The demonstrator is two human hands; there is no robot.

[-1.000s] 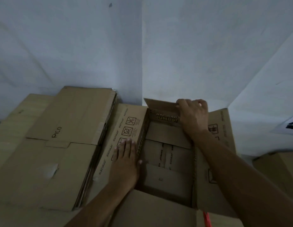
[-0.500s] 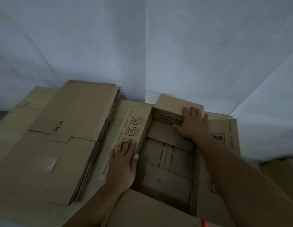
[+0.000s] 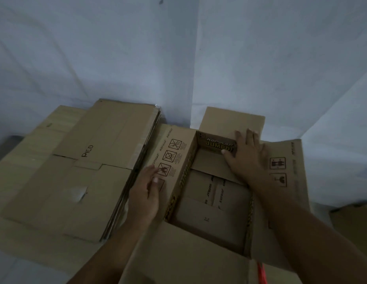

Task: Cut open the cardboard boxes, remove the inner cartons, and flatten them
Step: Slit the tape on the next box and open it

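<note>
Open box [image 3: 209, 201] lies between the hands, beside the flattened stack [image 3: 92, 165]. Left hand [image 3: 145, 193] presses the left flap, fingers straight; right hand [image 3: 246, 154] presses the far flap, fingers spread flat. Risk: uneven pressure may make the walls spring back or tear at the creases.

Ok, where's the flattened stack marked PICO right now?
Head view, left side: the PICO stack lies flat beside the open box, just outside the left hand.

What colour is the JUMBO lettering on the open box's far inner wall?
Yellowish, on a dark band; the JUMBO lettering shows in the head view, partly covered by the right hand.
</note>
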